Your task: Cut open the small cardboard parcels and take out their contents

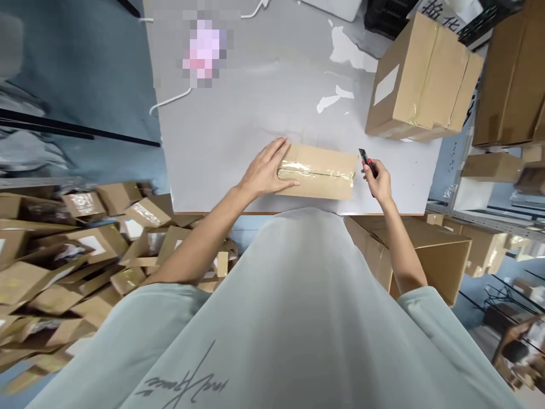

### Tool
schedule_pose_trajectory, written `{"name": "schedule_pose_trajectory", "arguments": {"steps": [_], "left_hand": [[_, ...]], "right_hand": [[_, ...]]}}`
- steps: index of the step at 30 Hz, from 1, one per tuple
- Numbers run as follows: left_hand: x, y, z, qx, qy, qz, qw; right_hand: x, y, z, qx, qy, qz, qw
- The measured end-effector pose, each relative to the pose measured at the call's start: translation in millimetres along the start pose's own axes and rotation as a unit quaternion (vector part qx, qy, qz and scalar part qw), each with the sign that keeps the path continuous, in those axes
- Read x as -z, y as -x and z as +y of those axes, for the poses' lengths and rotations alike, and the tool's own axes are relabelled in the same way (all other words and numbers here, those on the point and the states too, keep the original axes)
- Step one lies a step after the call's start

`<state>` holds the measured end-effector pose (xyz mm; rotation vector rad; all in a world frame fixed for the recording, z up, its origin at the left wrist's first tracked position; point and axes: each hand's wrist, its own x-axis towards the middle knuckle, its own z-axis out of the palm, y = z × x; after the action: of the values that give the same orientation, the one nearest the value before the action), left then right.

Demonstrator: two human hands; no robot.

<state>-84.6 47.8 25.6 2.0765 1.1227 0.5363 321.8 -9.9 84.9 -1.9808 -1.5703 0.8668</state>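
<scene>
A small cardboard box [317, 184] lies near the front edge of the table, its top seam covered by shiny clear tape [326, 170]. My left hand [268, 170] grips the box's left end, thumb toward me and fingers along the far side. Just off the right end, my right hand [378, 180] is closed around a black and red box cutter [367, 162]. The cutter's tip points away from me and is apart from the box. Along the top, the taped seam looks unbroken.
A larger taped carton [438, 74] stands at the table's back right. Torn white paper scraps [336, 99] lie on the grey tabletop [221, 136], with a white cable [170, 102] at left. Below are an open carton [443, 261] and many heaped boxes [102, 244].
</scene>
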Motion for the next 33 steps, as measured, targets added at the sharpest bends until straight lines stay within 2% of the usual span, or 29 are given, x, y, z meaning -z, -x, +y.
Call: {"name": "schedule_pose_trajectory", "arguments": {"steps": [2,4,8,11,13,19,28,33], "left_hand": [[-2.7,-0.8,-6.8,-0.008,0.02,0.002,1.0],[-6.8,-2.8,-12.4,-0.014,0.041,0.008,0.999],[-17.2,-4.9,-21.8,-0.027,0.091,0.026,0.995],[-24.7,-3.2,-27.9,-0.021,0.124,0.033,0.991],[-28.9,-1.8,-30.8,-0.018,0.141,0.035,0.989],[-36.1,-3.3,-34.0,-0.023,0.166,0.043,0.985],[-38.6,-5.7,-33.8,-0.019,0.179,0.042,0.983],[-33.8,-4.0,-30.0,-0.006,0.164,0.037,0.986]], "right_hand": [[-2.8,8.7,-39.2,0.024,0.084,0.009,0.996],[-11.6,16.2,-78.3,0.044,0.174,-0.007,0.984],[-43.3,24.2,-142.4,0.097,0.305,-0.117,0.94],[-68.4,24.1,-175.2,0.134,0.376,-0.201,0.894],[-81.0,22.2,-192.2,0.141,0.416,-0.231,0.868],[-96.7,16.2,-220.9,0.135,0.488,-0.265,0.821],[-99.8,17.6,-227.6,0.136,0.52,-0.262,0.801],[-101.6,13.0,-240.7,0.159,0.521,-0.292,0.786]]}}
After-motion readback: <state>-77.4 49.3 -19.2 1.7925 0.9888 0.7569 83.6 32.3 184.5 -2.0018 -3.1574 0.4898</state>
